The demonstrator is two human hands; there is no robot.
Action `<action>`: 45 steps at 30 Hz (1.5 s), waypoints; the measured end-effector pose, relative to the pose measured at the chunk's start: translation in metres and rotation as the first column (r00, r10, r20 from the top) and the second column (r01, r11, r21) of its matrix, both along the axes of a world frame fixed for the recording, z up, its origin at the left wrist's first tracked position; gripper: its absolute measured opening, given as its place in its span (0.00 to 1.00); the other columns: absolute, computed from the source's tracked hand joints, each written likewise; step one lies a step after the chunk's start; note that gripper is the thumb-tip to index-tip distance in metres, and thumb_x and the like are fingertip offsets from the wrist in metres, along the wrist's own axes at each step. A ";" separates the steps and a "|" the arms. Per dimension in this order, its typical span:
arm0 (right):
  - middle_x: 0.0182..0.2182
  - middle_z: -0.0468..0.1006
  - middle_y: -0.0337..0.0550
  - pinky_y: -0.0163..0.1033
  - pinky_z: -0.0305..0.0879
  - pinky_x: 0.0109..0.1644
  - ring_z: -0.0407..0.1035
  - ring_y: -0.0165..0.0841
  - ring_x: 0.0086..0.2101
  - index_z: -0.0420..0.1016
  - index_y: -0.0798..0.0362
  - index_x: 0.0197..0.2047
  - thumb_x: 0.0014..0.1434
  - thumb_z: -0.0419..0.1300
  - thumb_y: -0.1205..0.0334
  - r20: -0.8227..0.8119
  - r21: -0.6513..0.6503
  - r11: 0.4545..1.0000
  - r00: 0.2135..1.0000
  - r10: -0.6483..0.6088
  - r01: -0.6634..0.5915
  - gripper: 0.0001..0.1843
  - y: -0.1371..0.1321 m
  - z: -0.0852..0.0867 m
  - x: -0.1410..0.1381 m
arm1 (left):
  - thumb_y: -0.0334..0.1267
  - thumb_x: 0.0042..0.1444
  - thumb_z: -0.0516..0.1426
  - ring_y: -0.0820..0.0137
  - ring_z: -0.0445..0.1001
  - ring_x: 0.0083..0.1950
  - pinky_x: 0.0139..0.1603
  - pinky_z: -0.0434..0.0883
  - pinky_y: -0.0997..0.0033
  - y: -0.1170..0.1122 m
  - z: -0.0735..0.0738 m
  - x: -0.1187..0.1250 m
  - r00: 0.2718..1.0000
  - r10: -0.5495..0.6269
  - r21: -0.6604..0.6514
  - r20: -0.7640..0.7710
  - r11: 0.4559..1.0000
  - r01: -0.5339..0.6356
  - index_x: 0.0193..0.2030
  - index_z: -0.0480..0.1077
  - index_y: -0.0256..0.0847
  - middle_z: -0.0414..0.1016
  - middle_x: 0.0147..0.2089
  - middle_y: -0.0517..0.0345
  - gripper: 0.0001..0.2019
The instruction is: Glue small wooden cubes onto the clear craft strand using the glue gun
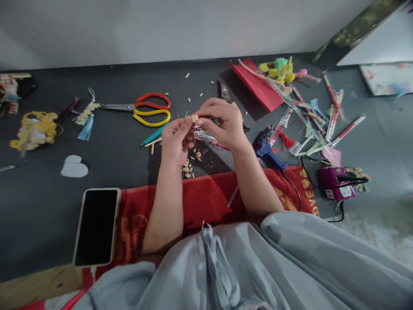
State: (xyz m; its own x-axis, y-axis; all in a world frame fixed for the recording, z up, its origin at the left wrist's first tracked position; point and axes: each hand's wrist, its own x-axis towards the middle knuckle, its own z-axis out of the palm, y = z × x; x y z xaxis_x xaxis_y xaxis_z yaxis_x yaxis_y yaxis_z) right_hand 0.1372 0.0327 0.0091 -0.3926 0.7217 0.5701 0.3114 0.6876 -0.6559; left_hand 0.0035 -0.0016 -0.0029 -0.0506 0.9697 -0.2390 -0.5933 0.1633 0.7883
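Both hands meet over the middle of the dark table. My left hand (178, 137) is closed, thumb and fingers pinching a small cluster of pale wooden pieces (194, 118). My right hand (222, 122) pinches at the same cluster from the other side, its fingertips touching it. A thin needle-like tip sticks up beside the left thumb. Below the hands lie several small cut wooden bits (187, 168) and crumbs. A teal pen-like tool (155, 135) and thin sticks lie just left of my left hand. Clear plastic wrapping (209, 140) shows behind the fingers.
Scissors (151, 116) with red and yellow handles lie left. A blue glue gun (267, 150) and a purple power adapter (337, 183) stand right, near wrapped sticks (335, 114). A red towel (206, 193) covers the front edge; a phone (97, 226) rests at its left. Yellow yarn (38, 127) lies far left.
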 end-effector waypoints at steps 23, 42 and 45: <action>0.30 0.78 0.39 0.34 0.71 0.37 0.72 0.25 0.32 0.77 0.55 0.35 0.54 0.64 0.50 -0.187 -0.284 0.958 0.982 -0.026 -0.029 0.16 0.002 -0.005 0.002 | 0.46 0.47 0.65 0.84 0.62 0.18 0.15 0.58 0.80 0.001 -0.015 -0.004 0.903 0.257 0.413 -0.345 0.905 -0.100 0.34 0.78 0.45 0.75 0.30 0.63 0.10; 0.27 0.78 0.40 0.37 0.71 0.36 0.71 0.27 0.30 0.79 0.52 0.30 0.53 0.64 0.61 -0.110 -0.167 0.986 0.993 -0.045 0.027 0.05 0.002 0.001 0.007 | 0.46 0.52 0.62 0.72 0.76 0.33 0.37 0.71 0.70 -0.001 -0.021 -0.008 0.607 0.506 0.613 -0.612 0.789 -0.039 0.35 0.78 0.48 0.79 0.32 0.59 0.07; 0.27 0.77 0.41 0.37 0.71 0.36 0.70 0.28 0.30 0.78 0.52 0.30 0.53 0.64 0.62 -0.111 -0.149 0.989 0.993 -0.030 0.013 0.04 0.001 0.003 0.008 | 0.45 0.53 0.61 0.72 0.76 0.34 0.38 0.72 0.70 -0.001 -0.021 -0.008 0.619 0.504 0.629 -0.602 0.777 -0.022 0.35 0.79 0.48 0.80 0.32 0.59 0.07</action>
State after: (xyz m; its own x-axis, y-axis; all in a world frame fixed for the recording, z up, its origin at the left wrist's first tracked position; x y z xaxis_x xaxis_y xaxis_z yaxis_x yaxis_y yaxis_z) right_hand 0.1448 0.0338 0.0120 -0.3153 0.8086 0.4967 0.2432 0.5748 -0.7813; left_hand -0.0043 -0.0030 -0.0243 -0.2400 0.8182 0.5224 0.2479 -0.4686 0.8479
